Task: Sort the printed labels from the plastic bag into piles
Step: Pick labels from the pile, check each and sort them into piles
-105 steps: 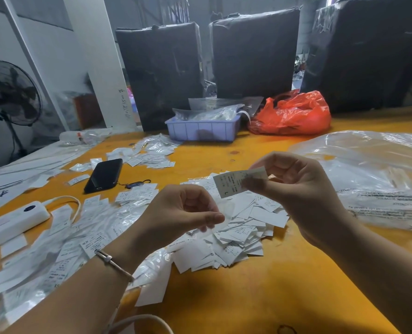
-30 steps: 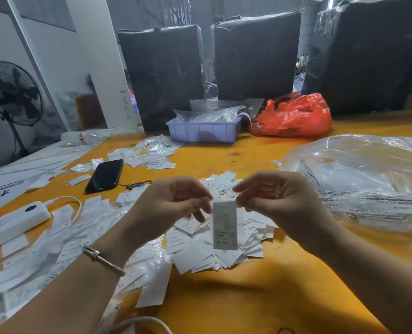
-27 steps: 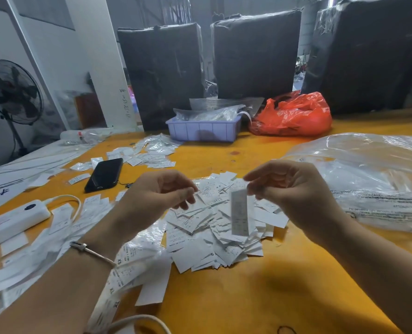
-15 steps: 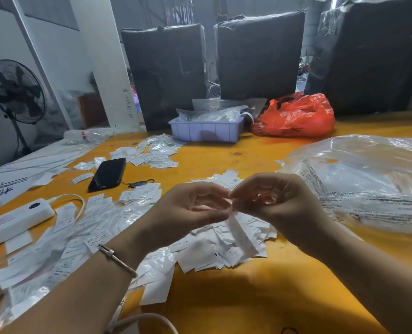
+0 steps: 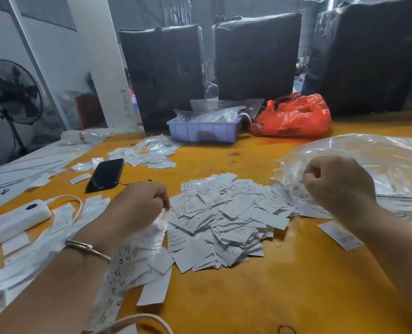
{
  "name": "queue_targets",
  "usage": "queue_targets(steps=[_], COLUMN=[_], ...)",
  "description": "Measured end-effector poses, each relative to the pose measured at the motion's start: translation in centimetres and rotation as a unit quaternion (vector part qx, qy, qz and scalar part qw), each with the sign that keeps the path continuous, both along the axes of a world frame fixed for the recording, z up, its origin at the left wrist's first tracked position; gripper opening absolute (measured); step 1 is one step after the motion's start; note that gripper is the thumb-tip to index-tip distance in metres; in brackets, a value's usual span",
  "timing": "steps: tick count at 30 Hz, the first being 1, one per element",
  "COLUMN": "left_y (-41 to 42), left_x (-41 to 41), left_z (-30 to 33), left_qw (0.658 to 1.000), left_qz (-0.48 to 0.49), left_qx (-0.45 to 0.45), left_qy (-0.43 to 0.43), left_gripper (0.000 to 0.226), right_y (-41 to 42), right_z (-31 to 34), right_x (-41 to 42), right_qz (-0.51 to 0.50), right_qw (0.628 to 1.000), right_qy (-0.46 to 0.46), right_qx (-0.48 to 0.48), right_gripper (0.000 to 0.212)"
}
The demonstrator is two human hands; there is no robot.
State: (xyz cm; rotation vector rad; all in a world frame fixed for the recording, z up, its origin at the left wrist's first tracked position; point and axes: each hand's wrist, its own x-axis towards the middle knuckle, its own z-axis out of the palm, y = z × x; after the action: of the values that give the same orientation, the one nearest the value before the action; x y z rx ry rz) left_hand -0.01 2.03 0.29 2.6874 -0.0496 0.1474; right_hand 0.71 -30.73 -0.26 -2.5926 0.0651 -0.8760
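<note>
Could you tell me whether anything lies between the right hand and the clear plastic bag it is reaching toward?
Nothing visible does. The right hand is already at the crumpled near edge of the clear plastic bag, fingers curled; whether they grip the film cannot be told. The central label pile lies off to its left.

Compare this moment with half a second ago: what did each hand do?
The hands parted. The left hand dropped left, pinching a clear strip over the left labels. The right hand moved right to the clear plastic bag and grips its edge. The centre label pile and phone stayed put.
</note>
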Motion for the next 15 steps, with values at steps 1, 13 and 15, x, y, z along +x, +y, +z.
queue_targets(steps=[1, 13, 15], left_y=[0.0, -0.2, -0.8], left_x=[0.1, 0.0, -0.3], left_z=[-0.1, -0.3, -0.4], left_qw=[1.0, 0.992, 0.994], left_qz=[0.012, 0.093, 0.08], left_qx=[0.024, 0.072, 0.041], left_qy=[0.0, -0.053, -0.067], left_gripper=[0.037, 0.036, 0.036], right_y=[-0.3, -4.0, -4.2], right_z=[-0.2, -1.5, -1.6], right_x=[0.3, 2.4, 2.6], right_qz=[-0.027, -0.19, -0.186], right_qw=[0.999, 0.946, 0.955], right_qy=[0.031, 0.208, 0.18], right_qx=[-0.022, -0.157, -0.148], right_gripper=[0.015, 0.014, 0.014])
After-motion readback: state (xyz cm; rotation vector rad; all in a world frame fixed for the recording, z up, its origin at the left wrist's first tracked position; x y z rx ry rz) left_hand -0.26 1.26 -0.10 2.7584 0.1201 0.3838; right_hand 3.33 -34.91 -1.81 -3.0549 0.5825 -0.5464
